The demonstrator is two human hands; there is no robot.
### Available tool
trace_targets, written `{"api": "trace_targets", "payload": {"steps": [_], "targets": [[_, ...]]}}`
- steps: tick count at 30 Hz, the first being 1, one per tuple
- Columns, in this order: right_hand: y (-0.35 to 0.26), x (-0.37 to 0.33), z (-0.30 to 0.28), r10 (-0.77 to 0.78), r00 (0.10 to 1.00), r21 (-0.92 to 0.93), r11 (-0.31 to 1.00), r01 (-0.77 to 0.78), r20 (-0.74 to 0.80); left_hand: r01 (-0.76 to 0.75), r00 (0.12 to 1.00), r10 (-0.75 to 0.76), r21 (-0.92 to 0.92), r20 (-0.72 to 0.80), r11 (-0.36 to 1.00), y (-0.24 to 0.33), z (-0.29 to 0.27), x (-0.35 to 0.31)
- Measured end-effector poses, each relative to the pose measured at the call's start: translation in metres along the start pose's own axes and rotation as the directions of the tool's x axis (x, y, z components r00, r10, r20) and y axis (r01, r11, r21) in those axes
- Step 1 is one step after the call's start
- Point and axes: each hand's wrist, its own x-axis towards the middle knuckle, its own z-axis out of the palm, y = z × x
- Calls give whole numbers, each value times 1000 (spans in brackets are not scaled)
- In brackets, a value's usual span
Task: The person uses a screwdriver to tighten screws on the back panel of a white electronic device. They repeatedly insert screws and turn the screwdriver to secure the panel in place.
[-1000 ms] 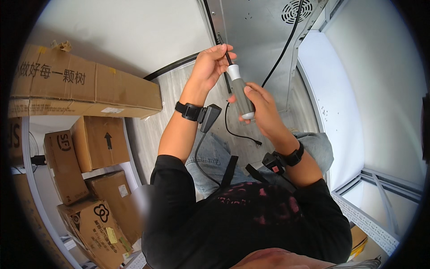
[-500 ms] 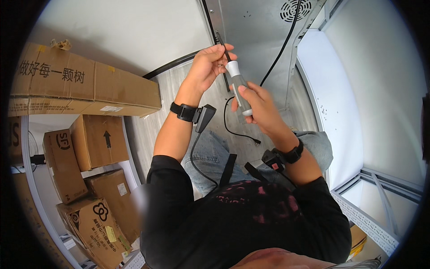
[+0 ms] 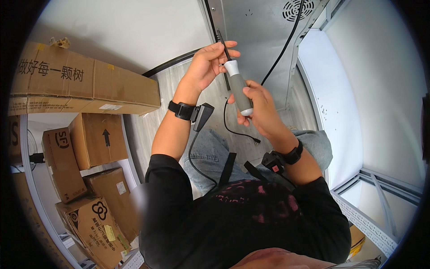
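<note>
A screwdriver (image 3: 241,92) with a grey handle and white collar slants up and left, its dark shaft reaching the edge strip of a silver metal panel (image 3: 251,40). Near its tip, small screws or holes sit along that strip, too small to make out fully. My left hand (image 3: 208,65) is closed lightly round the shaft just above the collar, some fingers stretched out beyond it. My right hand (image 3: 262,105) grips the lower handle, with the thumb along its side and fingertips showing beneath.
A black cable (image 3: 283,51) hangs down the panel beside a round vent (image 3: 297,10); its plug (image 3: 256,141) lies on the floor. Cardboard boxes fill a shelf (image 3: 127,148) at left, with a long carton (image 3: 89,80) above. A white panel (image 3: 336,103) stands at right.
The right thumb and fingers have shifted on the handle, and the handle has turned about its axis. The left hand keeps its place at the shaft.
</note>
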Motion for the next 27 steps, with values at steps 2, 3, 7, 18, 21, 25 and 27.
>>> {"api": "trace_targets", "payload": {"steps": [2,3,7,18,21,25,27], "targets": [[0,1,-1,0,999,96,995,-5,49,-21,999,22,6,-24,1000,-7,-8,4],[-2,1,-1,23,998,99,995,-30,66,-32,999,33,8,-37,999,-10,-13,8],[-2,-2,5,-36,998,-240,971,24,-49,-45,998,46,23,-35,999,-17,-24,19],[-5,-1,-3,40,997,-32,999,-38,72,-27,999,27,-4,17,1000,-8,-11,7],[-4,0,-6,43,995,-104,994,-33,89,-66,998,67,64,-5,996,-13,-23,13],[9,2,3,-199,978,-405,901,156,-64,-31,999,34,108,-25,994,-19,-33,23],[10,1,4,-242,967,-436,880,186,-76,-20,998,27,119,-59,993,-19,-29,22]]}}
